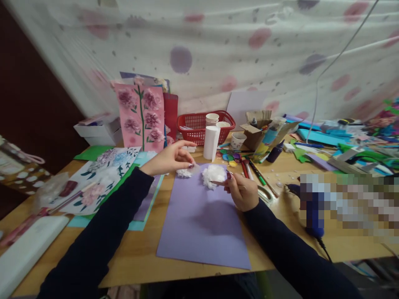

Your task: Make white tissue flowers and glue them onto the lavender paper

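Observation:
A purple sheet (202, 224) lies on the wooden table. On its upper part sits a fluffy white tuft (214, 174), and a smaller white tuft (184, 172) lies at its upper left corner. My left hand (173, 158) is over that corner, fingertips pinched on a thin, translucent white piece (195, 168). My right hand (243, 191) is closed on a thin stick-like tool (220, 182), whose tip reaches the larger tuft's lower edge.
Behind the sheet stand a white roll (211, 143), a paper cup (238, 141) and a red basket (195, 135). Pens (257, 172) and a blue glue gun (314, 211) lie right. Flower pictures (141, 116) stand back left; a white case (31, 249) lies front left.

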{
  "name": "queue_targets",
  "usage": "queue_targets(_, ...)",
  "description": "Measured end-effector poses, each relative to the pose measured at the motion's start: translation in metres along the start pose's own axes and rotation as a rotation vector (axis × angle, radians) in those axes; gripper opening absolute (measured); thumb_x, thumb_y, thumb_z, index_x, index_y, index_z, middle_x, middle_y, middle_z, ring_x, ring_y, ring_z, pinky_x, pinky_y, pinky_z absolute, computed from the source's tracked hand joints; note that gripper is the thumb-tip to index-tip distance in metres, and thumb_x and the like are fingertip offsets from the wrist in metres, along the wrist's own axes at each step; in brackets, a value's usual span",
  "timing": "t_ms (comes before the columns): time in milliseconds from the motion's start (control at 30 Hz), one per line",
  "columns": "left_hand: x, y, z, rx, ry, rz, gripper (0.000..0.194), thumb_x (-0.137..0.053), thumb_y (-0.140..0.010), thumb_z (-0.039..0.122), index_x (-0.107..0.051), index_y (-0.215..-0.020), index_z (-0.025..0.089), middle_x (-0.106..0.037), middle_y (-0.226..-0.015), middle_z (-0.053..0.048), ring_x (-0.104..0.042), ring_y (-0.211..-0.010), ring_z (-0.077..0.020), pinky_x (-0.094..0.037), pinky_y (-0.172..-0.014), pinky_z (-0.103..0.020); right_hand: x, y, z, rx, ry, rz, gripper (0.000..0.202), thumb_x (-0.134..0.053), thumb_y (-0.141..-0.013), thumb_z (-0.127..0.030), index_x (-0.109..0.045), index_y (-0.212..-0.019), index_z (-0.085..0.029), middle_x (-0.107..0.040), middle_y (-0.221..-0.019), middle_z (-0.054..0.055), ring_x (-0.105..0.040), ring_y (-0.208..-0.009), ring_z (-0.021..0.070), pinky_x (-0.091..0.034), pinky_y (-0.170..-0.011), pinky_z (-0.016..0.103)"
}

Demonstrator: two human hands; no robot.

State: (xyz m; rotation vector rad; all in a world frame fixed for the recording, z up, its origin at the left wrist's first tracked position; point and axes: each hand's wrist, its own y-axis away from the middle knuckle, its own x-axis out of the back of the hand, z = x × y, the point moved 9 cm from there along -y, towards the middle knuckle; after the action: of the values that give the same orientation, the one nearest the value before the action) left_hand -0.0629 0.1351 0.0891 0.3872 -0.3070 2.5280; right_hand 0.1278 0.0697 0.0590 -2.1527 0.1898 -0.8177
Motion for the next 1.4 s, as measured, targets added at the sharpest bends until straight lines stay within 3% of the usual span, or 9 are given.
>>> queue_targets(133,-0.033,-0.005,-0.009,0.008,-0.012,-0.127,0.057,-0.067,-0.071,0.016,-0.043,-0.123,0.015,-0.067,-0.081,-0.002,-0.064,-0.076,-0.0141,-0.05,-0.07,-0.028,0.006,-0.001,0.001,-0.007,0.085,0.055,0.041,-0.039,-0.096,-0.033,-0.058,-0.063,-0.019,-0.061,-0.047,0.0,-0.055,-0.04,0.0089,-0.041,-0.044,0.018)
queue_targets(333,-0.05,-0.015,-0.03,-0.014,-0.101,-0.129,0.055,-0.065,-0.072,0.013,-0.044,-0.122,0.015,-0.067,-0.08,-0.001,-0.065,-0.077,-0.0139,-0.05,-0.079,-0.033,0.011,-0.004,0.001,-0.006,0.163,0.09,0.041,-0.039,-0.096,-0.032,-0.059,-0.063,-0.019,-0.06,-0.046,0.0,-0.055,-0.04,0.009,-0.04,-0.045,0.019)
queue_targets(500,-0.063,-0.029,-0.042,-0.041,-0.167,-0.095,0.053,-0.065,-0.071,0.01,-0.047,-0.12,0.013,-0.068,-0.08,-0.002,-0.065,-0.077,-0.0146,-0.049,-0.077,-0.03,0.01,-0.006,0.002,-0.014,0.164,0.087,0.044,-0.037,-0.097,-0.035,-0.056,-0.06,-0.019,-0.059,-0.046,0.0,-0.054,-0.039,0.0087,-0.039,-0.045,0.018)
queue_targets(667,-0.064,-0.04,-0.048,-0.107,-0.279,-0.003,0.051,-0.061,-0.069,0.006,-0.049,-0.119,0.012,-0.07,-0.081,-0.003,-0.065,-0.075,-0.0143,-0.047,-0.073,-0.027,0.015,-0.003,0.002,-0.031,0.14,0.121,0.044,-0.036,-0.097,-0.034,-0.057,-0.062,-0.019,-0.06,-0.046,0.0,-0.054,-0.038,0.0091,-0.04,-0.044,0.019)
queue_targets(800,-0.061,-0.041,-0.049,-0.141,-0.321,0.039,0.049,-0.061,-0.07,0.008,-0.05,-0.117,0.012,-0.07,-0.08,-0.002,-0.064,-0.073,-0.0142,-0.047,-0.07,-0.026,0.02,0.0,-0.011,0.08,0.118,0.151,0.045,-0.035,-0.097,-0.031,-0.058,-0.06,-0.019,-0.059,-0.044,-0.001,-0.053,-0.037,0.0084,-0.04,-0.043,0.019)
queue_targets(933,-0.06,-0.04,-0.047,-0.146,-0.335,0.07,0.046,-0.062,-0.071,0.011,-0.051,-0.116,0.013,-0.07,-0.079,-0.002,-0.063,-0.073,-0.0145,-0.045,-0.069,-0.026,0.008,-0.003,-0.023,0.175,0.159,0.076,0.043,-0.036,-0.097,-0.026,-0.056,-0.06,-0.018,-0.058,-0.045,0.0,-0.053,-0.037,0.0079,-0.038,-0.043,0.018)
queue_targets(1167,-0.052,-0.037,-0.048,-0.136,-0.317,0.096,0.041,-0.062,-0.071,0.013,-0.053,-0.111,0.014,-0.067,-0.082,-0.002,-0.06,-0.072,-0.0128,-0.043,-0.066,-0.025,-0.008,-0.002,-0.019,0.203,0.264,0.011,0.041,-0.034,-0.098,-0.027,-0.053,-0.063,-0.018,-0.058,-0.047,0.0,-0.052,-0.039,0.0085,-0.036,-0.046,0.019)
queue_targets(1400,-0.051,-0.032,-0.076,0.022,-0.35,-0.093,0.054,-0.082,-0.052,0.035,-0.046,-0.088,0.019,-0.051,-0.071,0.006,-0.046,-0.06,-0.0105,-0.036,-0.057,-0.024,-0.01,-0.001,-0.015,0.189,0.337,-0.015,0.038,-0.034,-0.098,-0.026,-0.052,-0.065,-0.019,-0.058,-0.049,0.001,-0.053,-0.043,0.0099,-0.035,-0.048,0.021)
